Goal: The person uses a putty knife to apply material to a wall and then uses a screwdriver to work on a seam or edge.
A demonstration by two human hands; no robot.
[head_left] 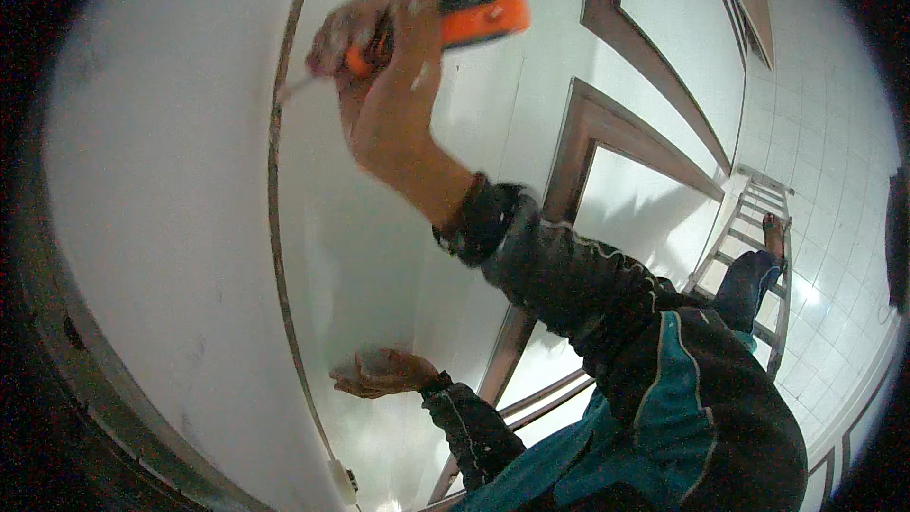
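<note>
My right hand (398, 66) is raised at the upper middle, its fingers wrapped round the orange and black handle of a screwdriver-like hand tool (488, 17). A thin shaft sticks out past the fingers toward the left, its blurred tip at a dark narrow seam (274, 171) that runs down between two pale surfaces. Lower down, my left hand (384, 373) is beside the pale wall panel (370, 256), fingers stretched out and slightly cupped. Nothing can be made out in it. Whether it touches the panel I cannot tell. Both sleeves are dark, with specks on them.
A metal ladder (725, 246) stands at the right over a white tiled floor (820, 322), with a bare foot (773, 232) on it. Brown wooden frames (569, 156) cross the wall right of my arm. A plain white surface (171, 228) fills the left.
</note>
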